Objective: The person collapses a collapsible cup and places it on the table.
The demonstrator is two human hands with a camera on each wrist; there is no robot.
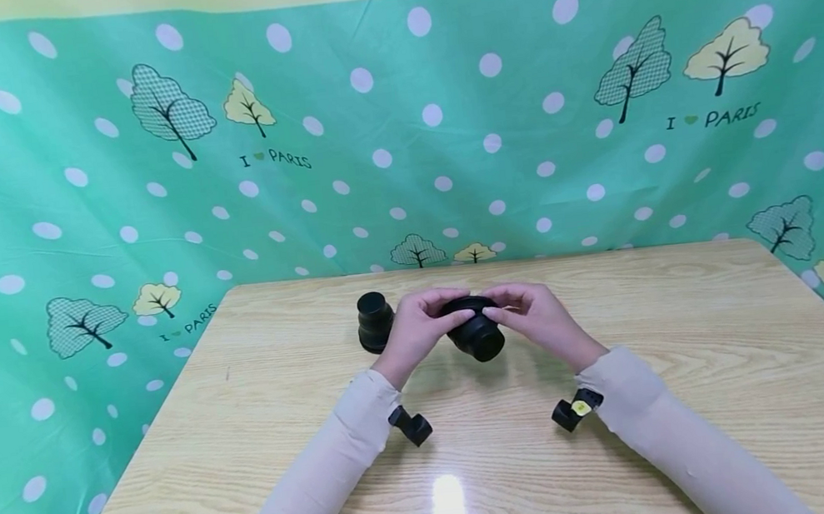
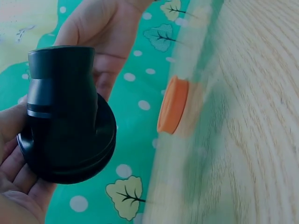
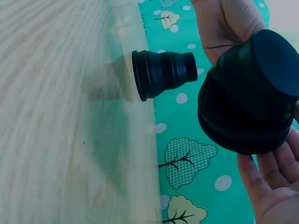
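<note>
"PARIS" backdrop [image 1: 462, 130], black object [image 1: 481, 338] held by left grip [image 1: 419, 326], right grip [image 1: 541, 317]

a green dotted cloth [image 1: 404, 178] — printed with trees [image 1: 166, 111] — hangs behind a wooden table [image 1: 235, 443].

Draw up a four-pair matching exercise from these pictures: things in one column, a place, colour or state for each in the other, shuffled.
1. Held cup
2. Standing cup
3. Disc
4. Cloth backdrop

A. Narrow end up on the table
B. Green with pale dots
C. Tilted, between left hand and right hand
D. Orange

Pairs: 1-C, 2-A, 3-D, 4-B
</note>
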